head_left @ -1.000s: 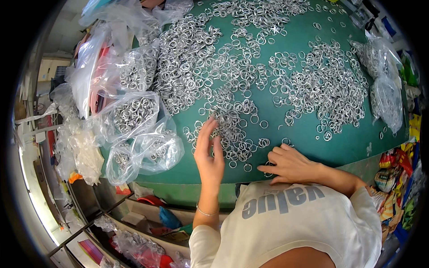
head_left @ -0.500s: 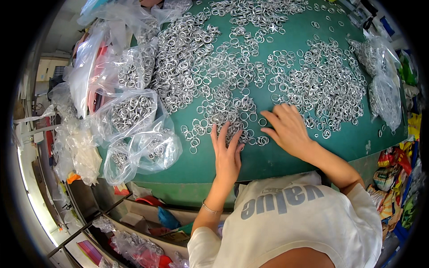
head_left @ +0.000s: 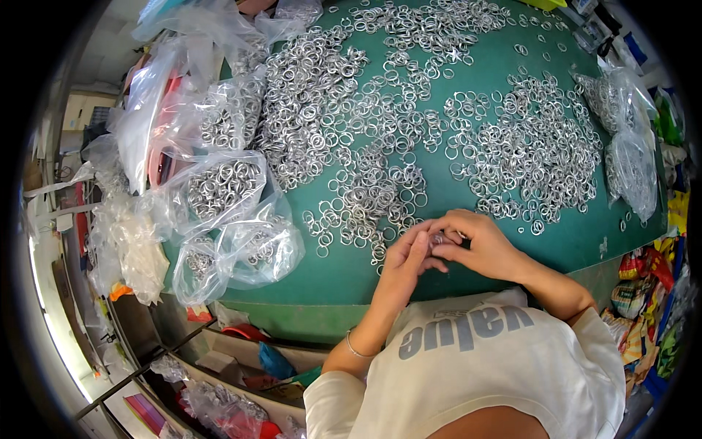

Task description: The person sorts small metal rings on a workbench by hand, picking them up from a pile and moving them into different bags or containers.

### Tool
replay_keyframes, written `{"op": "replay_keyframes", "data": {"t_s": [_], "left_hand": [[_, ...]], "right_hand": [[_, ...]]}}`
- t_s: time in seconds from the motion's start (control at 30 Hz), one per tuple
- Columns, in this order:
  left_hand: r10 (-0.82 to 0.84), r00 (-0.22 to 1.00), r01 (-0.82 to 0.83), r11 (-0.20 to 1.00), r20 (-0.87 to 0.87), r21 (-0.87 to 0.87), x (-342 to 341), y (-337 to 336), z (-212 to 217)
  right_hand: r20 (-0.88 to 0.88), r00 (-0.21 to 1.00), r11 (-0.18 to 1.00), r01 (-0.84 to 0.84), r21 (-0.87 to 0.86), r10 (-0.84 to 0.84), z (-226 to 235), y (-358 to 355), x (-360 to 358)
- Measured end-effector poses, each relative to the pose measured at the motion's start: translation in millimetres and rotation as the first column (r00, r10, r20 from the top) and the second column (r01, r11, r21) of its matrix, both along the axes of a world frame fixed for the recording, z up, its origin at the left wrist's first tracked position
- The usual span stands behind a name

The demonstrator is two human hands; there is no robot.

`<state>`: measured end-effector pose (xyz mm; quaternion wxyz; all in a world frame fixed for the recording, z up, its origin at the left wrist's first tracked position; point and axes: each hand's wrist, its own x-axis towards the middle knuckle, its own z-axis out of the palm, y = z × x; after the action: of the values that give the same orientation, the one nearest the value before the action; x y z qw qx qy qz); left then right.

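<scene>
My left hand (head_left: 407,262) and my right hand (head_left: 486,247) are together above the front of the table. Their curled fingers meet around a few small silver rings (head_left: 439,238), mostly hidden by the fingers. Just beyond my left hand lies a loose pile of silver rings (head_left: 373,192), with a few rings trailing toward its fingers. Farther right, past my right hand, spreads another broad pile of rings (head_left: 537,150).
The green table top (head_left: 329,282) carries more ring heaps (head_left: 300,102) at the far left and a far pile (head_left: 431,25). Clear plastic bags of rings (head_left: 223,186) crowd the left side. Another filled bag (head_left: 630,164) lies at the right edge. Below the front edge sits an open drawer (head_left: 241,358).
My left hand has left the ring pile and moved right and nearer to me. My right hand has drawn back toward me, and the two now meet around some rings.
</scene>
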<state>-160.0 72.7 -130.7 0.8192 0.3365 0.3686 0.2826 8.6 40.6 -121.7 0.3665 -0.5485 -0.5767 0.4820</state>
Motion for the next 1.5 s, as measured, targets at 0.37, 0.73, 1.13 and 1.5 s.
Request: {"op": "replay_keyframes", "data": {"t_s": [0.37, 0.73, 1.13, 1.5], "left_hand": [[-0.038, 0.995, 0.041, 0.999, -0.092, 0.036, -17.4, -6.6, -10.6], [0.171, 0.929, -0.008, 0.895, 0.328, -0.446, -14.3, 0.9, -26.0], [0.374, 0.923, -0.333, 0.895, 0.093, -0.298, -36.0, -8.9, -12.6], [0.424, 0.883, -0.338, 0.872, 0.202, -0.353, -46.3, -22.0, -12.4]], "right_hand": [[0.645, 0.755, 0.874, -0.230, 0.428, -0.116, -40.7, 54.5, -8.0], [-0.162, 0.986, 0.993, 0.015, -0.115, -0.034, 1.6, 15.1, 9.3], [-0.813, 0.504, 0.812, -0.319, -0.490, -0.292, 4.5, 27.6, -0.2], [-0.495, 0.787, 0.900, -0.436, -0.024, 0.368, 72.0, 204.9, -98.8]]}}
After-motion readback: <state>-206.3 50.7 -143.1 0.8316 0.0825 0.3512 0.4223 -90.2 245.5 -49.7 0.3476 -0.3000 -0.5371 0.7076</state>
